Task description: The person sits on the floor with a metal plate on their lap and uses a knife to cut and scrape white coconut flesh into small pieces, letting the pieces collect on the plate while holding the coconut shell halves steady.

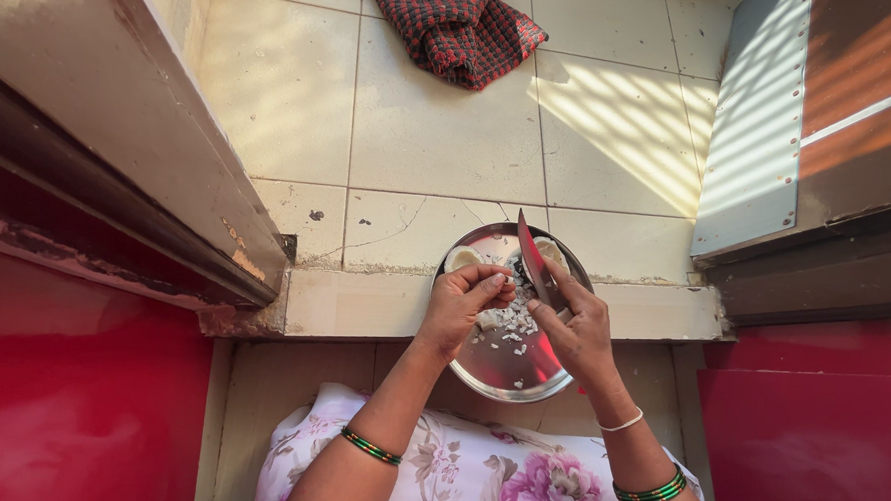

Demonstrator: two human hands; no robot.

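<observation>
Seen from above, a person sits on a tiled floor (440,130) with a round steel plate (506,363) resting over a raised tile step, just beyond a floral-print lap (455,475).

At far left stands a red panel (81,397), and above it a slanted, worn door frame (130,144).

The left hand (460,305) hovers over the near-left part of the plate. Its fingers (487,282) are curled together, pinching a small pale piece of food that is mostly hidden beneath them. A green bangle (371,446) circles that wrist.

Just right of it, the right hand (574,330) is clamped on a knife (536,262). The blade's long axis runs away from the person, tip pointing up and slightly left, across the plate's far rim. The blade stands right beside the left fingertips, touching or nearly so; which cannot be told.

Small white chopped bits (514,328) lie scattered on the plate between the two hands. Two pale rounded halves (463,259) rest at the plate's far edge, one partly hidden by the blade.

Farther back lies a crumpled red checked cloth (456,25). At right is a grey and brown door panel (820,114) streaked with sunlight.
</observation>
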